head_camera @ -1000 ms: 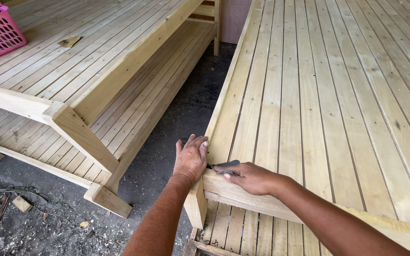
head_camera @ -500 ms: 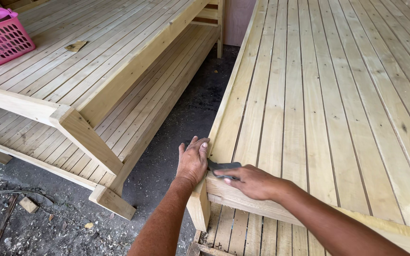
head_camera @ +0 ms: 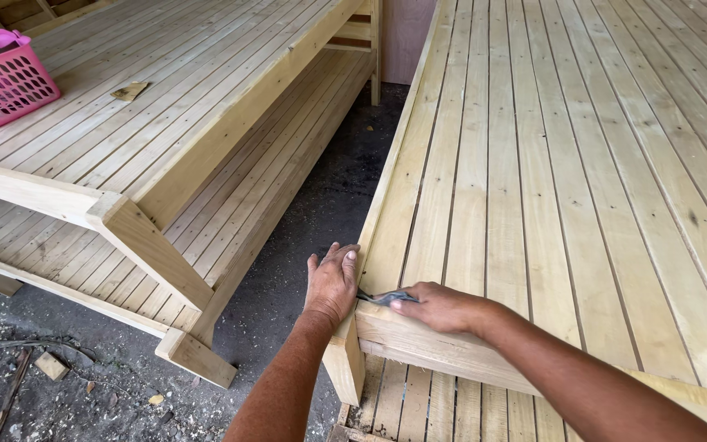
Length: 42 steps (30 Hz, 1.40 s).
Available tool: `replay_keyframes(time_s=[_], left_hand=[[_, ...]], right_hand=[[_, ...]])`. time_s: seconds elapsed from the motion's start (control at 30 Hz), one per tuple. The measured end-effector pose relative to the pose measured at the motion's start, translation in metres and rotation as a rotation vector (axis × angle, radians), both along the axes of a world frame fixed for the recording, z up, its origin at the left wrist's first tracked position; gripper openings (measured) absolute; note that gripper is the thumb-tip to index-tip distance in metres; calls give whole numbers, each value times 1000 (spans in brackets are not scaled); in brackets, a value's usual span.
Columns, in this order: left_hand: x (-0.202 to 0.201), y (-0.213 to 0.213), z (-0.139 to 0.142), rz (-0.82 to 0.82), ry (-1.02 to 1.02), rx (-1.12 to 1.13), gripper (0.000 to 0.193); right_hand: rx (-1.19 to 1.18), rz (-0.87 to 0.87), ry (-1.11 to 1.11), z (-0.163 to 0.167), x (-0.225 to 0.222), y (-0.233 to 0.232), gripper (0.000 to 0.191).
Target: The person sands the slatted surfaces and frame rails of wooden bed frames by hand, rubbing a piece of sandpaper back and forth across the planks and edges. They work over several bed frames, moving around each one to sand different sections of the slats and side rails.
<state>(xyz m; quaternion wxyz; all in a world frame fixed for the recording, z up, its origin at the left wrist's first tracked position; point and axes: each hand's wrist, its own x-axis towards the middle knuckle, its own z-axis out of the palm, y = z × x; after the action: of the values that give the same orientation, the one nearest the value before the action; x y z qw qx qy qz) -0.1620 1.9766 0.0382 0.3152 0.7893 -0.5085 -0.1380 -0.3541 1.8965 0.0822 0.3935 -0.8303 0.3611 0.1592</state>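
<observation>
Sandpaper (head_camera: 386,298) is sitting pinched under your right hand (head_camera: 439,308) fingers at the desk corner (head_camera: 352,327); your left hand (head_camera: 333,280), flat and holding nothing, is risking splinters.

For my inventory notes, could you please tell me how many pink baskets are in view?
1. The basket sits at the far left on the left wooden platform, partly cut off by the frame edge. Others may lie outside the view.

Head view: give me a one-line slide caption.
Left hand grips the corner of a slatted wooden platform while the right hand presses a small dark tool against its edge.
</observation>
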Motion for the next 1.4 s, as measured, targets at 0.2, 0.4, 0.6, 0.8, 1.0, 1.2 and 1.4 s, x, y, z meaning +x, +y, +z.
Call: replay_keyframes(time_s=[0.2,0.4,0.6,0.8,1.0,1.2,1.4], left_hand=[[2,-1,-2,4,3,-10,57],[1,-2,1,3,-9,21,56],[1,-3,3,14,-1,7,57],[-1,-2,7,11,-42,-6,58],[-10,-1,12,10,-126,108,57],[-11,-6,8,-16,-214,145,57],[-15,-10,8,-15,-269,174,58]], right_hand=[[0,8,-55,-10,6,-12,70],[31,-12,-47,-14,12,-12,80],[4,-132,29,2,-28,-12,90],[62,27,-164,-1,30,-1,74],[15,-80,-2,10,-9,6,70],[-79,-265,269,9,-156,-23,83],[-27,-219,126,-7,-189,-36,66]])
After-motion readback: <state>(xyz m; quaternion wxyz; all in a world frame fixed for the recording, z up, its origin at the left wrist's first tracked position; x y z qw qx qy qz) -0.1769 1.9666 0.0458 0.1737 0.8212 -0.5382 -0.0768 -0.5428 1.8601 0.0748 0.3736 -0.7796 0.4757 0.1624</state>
